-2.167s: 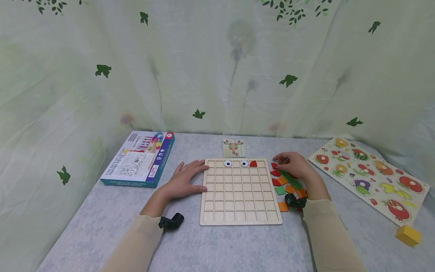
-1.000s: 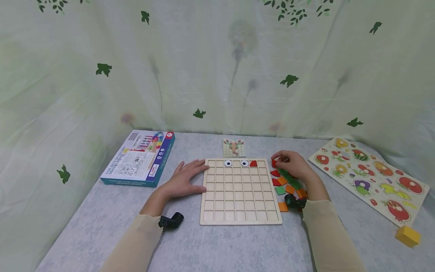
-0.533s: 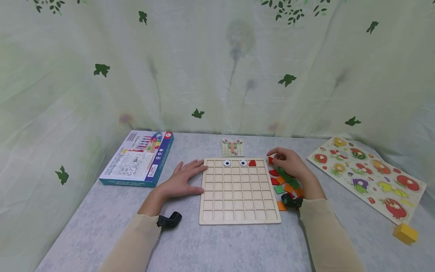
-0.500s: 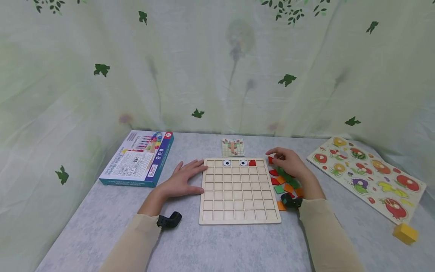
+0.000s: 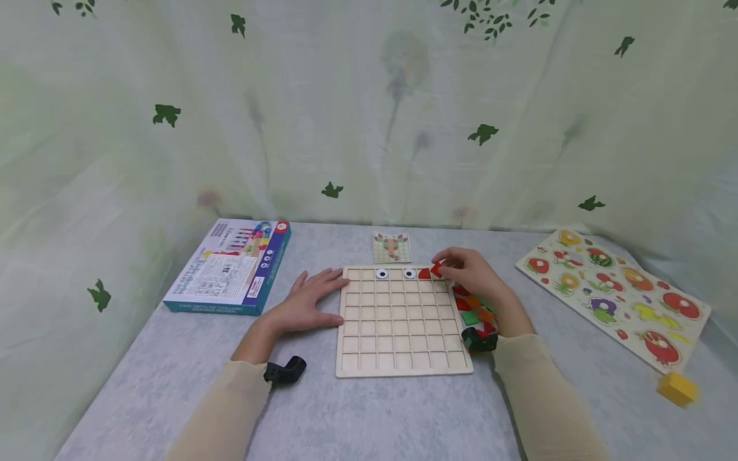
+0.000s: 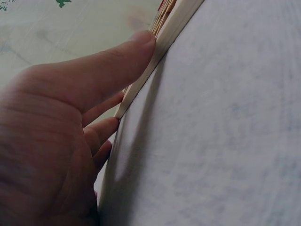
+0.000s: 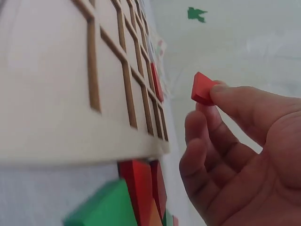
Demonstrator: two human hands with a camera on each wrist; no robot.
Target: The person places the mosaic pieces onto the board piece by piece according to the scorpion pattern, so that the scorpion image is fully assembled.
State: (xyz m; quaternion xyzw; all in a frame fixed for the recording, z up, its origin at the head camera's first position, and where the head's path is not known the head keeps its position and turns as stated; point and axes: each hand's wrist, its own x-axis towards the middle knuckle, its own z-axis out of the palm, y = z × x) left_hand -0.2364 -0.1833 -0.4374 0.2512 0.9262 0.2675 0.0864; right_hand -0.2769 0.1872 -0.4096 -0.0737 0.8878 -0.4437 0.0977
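A wooden grid board [image 5: 398, 320] lies in the middle of the table in the head view. Along its top row sit two round eye tiles [image 5: 382, 274] and a red tile [image 5: 424, 273] with a curved side. My right hand [image 5: 475, 275] pinches another red tile [image 7: 203, 88] between thumb and finger, over the board's upper right corner. My left hand [image 5: 304, 307] rests at the board's left edge, fingers spread. In the left wrist view its thumb and fingertips touch the board's rim [image 6: 155, 61].
Red, orange and green tiles [image 5: 469, 317] lie in a pile right of the board, partly under the right wrist. A pattern card [image 5: 392, 248] lies behind the board. There is a box [image 5: 227, 266] at left; a fruit puzzle board [image 5: 617, 291] and yellow block [image 5: 677, 388] are at right.
My right hand has picked up a red tile from the top of the pile and carried it left, over the board's upper right corner. My left hand has stayed at the board's edge.
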